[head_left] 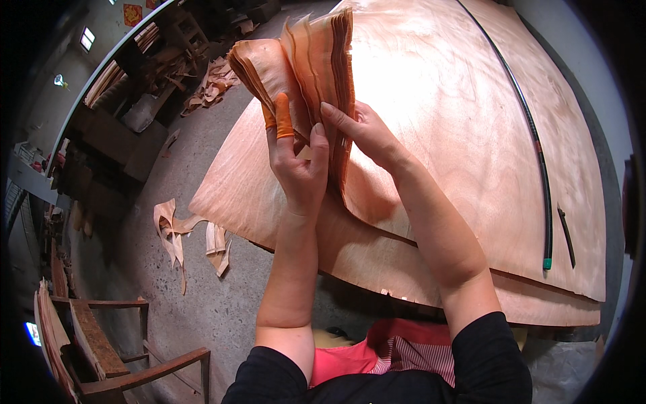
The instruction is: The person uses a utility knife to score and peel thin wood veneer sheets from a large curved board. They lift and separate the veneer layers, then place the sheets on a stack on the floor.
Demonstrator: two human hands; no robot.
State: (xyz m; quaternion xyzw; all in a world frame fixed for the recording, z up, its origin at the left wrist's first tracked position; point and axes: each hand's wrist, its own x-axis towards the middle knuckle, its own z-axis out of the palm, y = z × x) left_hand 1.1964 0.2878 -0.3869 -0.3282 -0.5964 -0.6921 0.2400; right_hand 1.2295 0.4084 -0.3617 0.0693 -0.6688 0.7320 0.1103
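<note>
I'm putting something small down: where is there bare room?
Widest: the wood sheet between the right forearm and black rod; also floor between wood scraps and wooden frame. Crowded: where left hand and right hand hold the fanned stack; tight between rod and dark stick.

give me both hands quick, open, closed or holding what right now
Left hand: closed, holding the folded bundle of wood veneer sheets.
Right hand: closed on the same bundle's right edge, thumb in front.
</note>
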